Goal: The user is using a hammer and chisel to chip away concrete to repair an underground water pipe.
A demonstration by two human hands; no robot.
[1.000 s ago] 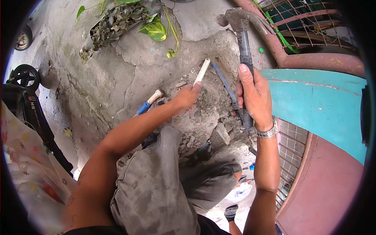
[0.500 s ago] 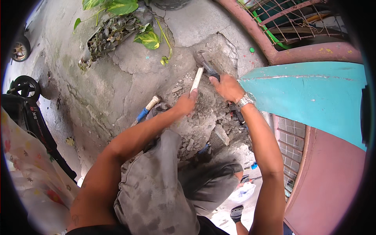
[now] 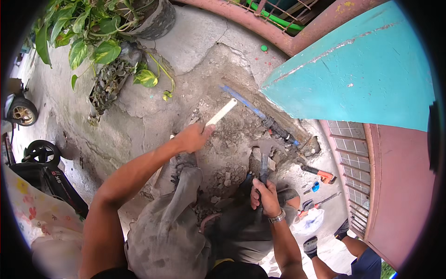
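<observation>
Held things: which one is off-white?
The straight stick in the left hand; the other, the hammer in the right hand, is dark grey.

The left fingers (image 3: 203, 133) conceal the lower part of the pale rod (image 3: 222, 113). The right fingers (image 3: 254, 200) cover part of the handle of the hammer (image 3: 265, 160); its butt is indistinct against the dark trousers (image 3: 237, 232). Whether the blue pipe (image 3: 248, 106) continues under the soil at its upper end cannot be determined. The upper edge crops the plant pot (image 3: 158, 24). The patterned cloth (image 3: 32, 204), blurred toward the bottom, hides part of the scooter (image 3: 53, 179). Contents of the plastic bag (image 3: 309, 222): not identifiable.
</observation>
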